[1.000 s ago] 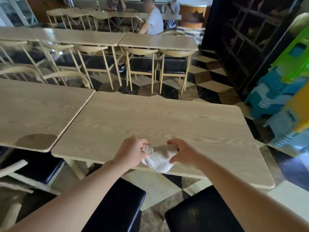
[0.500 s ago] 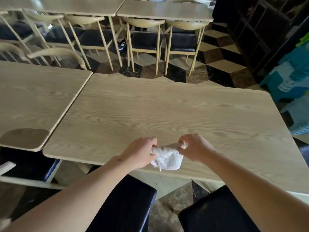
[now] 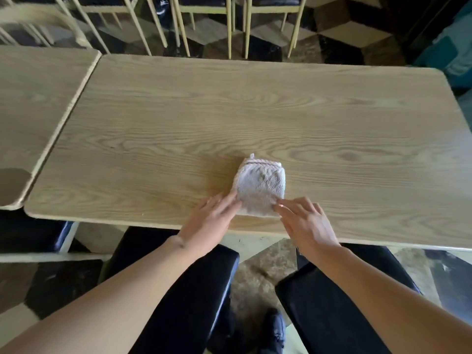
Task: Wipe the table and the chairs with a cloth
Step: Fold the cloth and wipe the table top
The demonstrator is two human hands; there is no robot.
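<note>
A: Nearest first, then. Two black chair seats point(image 3: 178, 290) sit tucked under the near edge of the table point(image 3: 255, 103), with a dark shoe point(image 3: 274, 330) on the floor between them.

B: Hands?

A: Left hand point(image 3: 209, 221) has its fingers straight and together, tips touching the left edge of the cloth point(image 3: 260, 187). Right hand point(image 3: 304, 223) has its fingers spread and relaxed, tips touching the cloth's lower right corner. Neither hand curls round it; both lie flat against it.

B: Cloth position?

A: Folded into a small square pad, flat on the tabletop, close to the near edge and roughly centred along it. A corded hem and a small loop show on its far side.

B: Handling estimate?

A: Terry pile, so I judge it soft, light and limp, with no stiffness of its own; the folds would open if lifted by one corner. The smooth wood-grain top likely lets it slide easily. Best hold, in my view: a flat palm pressed on the middle of the pad, fingers over the far hem to keep the layers together. Nothing fragile here.

B: Farther out?

A: A second table point(image 3: 38, 98) butts against the left side. Beyond, pale chair legs point(image 3: 229, 26) stand on a checkered floor point(image 3: 332, 39).
</note>
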